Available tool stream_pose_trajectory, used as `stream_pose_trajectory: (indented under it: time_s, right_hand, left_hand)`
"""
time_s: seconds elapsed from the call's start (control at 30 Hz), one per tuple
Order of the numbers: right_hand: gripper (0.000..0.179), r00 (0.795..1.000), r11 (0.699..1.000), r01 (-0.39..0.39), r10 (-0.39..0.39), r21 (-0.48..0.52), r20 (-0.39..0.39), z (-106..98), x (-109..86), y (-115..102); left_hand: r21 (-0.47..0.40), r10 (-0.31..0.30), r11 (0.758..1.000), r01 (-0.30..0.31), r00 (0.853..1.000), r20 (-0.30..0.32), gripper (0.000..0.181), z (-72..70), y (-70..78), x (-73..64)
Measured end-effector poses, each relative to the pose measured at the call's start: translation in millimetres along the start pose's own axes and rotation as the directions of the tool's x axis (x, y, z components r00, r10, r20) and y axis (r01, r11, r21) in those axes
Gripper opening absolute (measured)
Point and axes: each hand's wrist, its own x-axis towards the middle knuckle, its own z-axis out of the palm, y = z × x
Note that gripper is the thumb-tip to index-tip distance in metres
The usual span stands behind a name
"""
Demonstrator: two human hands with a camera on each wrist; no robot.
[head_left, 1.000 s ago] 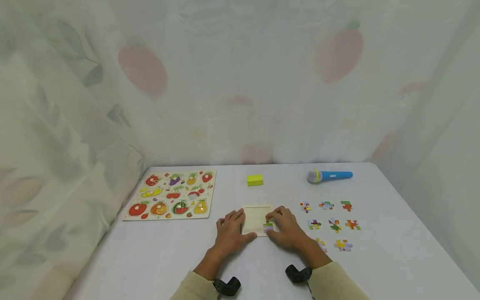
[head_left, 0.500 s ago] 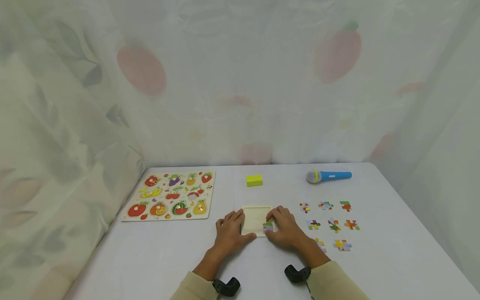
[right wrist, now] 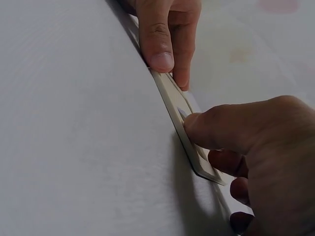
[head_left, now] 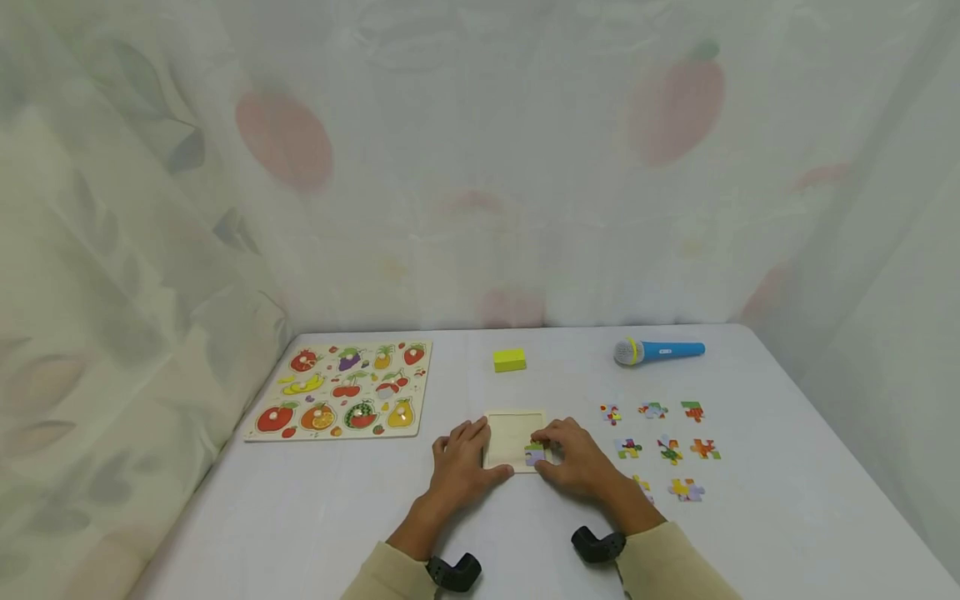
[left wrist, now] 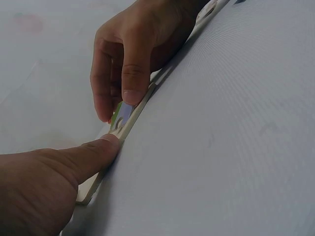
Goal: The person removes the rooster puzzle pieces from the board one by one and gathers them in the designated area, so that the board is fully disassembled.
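Observation:
A pale wooden puzzle tray point(head_left: 512, 429) lies on the table between both hands. My left hand point(head_left: 460, 465) rests along its left rim, fingers extended, and its thumb point(left wrist: 101, 150) presses on the front rim. At the tray's lower right corner, my right hand point(head_left: 576, 458) pinches a purple and green jigsaw piece point(head_left: 534, 454) between thumb and bent fingers. The same piece point(left wrist: 124, 112) shows just under the right thumb in the left wrist view. From the right wrist view, that thumb point(right wrist: 202, 129) covers most of it. Whether the piece lies flat cannot be told.
Several loose jigsaw pieces point(head_left: 669, 451) lie in rows right of the tray; one is partly behind the right wrist. A fruit puzzle board point(head_left: 341, 392) lies at left. Toward the back are a yellow block point(head_left: 510, 360) and a blue toy microphone point(head_left: 660, 352).
The jigsaw piece has shifted slightly and shows more of its purple part. My right fingers have moved a little with it. The left hand and tray stay in place.

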Motion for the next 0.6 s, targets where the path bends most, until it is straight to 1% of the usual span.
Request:
stream_pose_trajectory:
  time_s: [0.13, 0.2, 0.33, 0.43, 0.5, 0.6]
  right_hand:
    - [0.036, 1.000, 1.000, -0.008, 0.008, -0.015, 0.019, -1, -0.8, -1]
    - [0.037, 1.000, 1.000, 0.000, 0.000, -0.024, 0.013, -2, -1.1, -2]
    - [0.037, 0.998, 0.997, 0.061, -0.062, -0.046, -0.030, -6, -1.6, -4]
    - [0.038, 0.989, 0.991, 0.122, -0.126, -0.053, -0.080, -10, -1.5, -4]
    - [0.038, 0.981, 0.987, 0.156, -0.160, -0.044, -0.111, -14, -1.6, -5]
    - [0.039, 0.971, 0.982, 0.191, -0.190, -0.009, -0.147, -21, -2.3, -7]
  left_hand:
    - [0.001, 0.004, 1.000, -0.004, 1.000, -0.006, 0.080, -0.2, 0.2, -0.6]
    - [-0.002, 0.002, 1.000, -0.002, 1.000, -0.003, 0.080, -0.3, -0.1, -0.7]
    - [-0.010, -0.004, 1.000, 0.004, 1.000, 0.004, 0.080, -0.6, 0.2, -0.5]
    - [-0.012, -0.007, 1.000, 0.007, 1.000, 0.007, 0.081, -1.3, 0.8, 0.0]
    - [-0.011, -0.010, 1.000, 0.010, 1.000, 0.011, 0.081, -1.7, 1.1, -0.3]
    - [-0.016, -0.013, 1.000, 0.013, 1.000, 0.014, 0.080, -2.7, 1.6, -0.7]
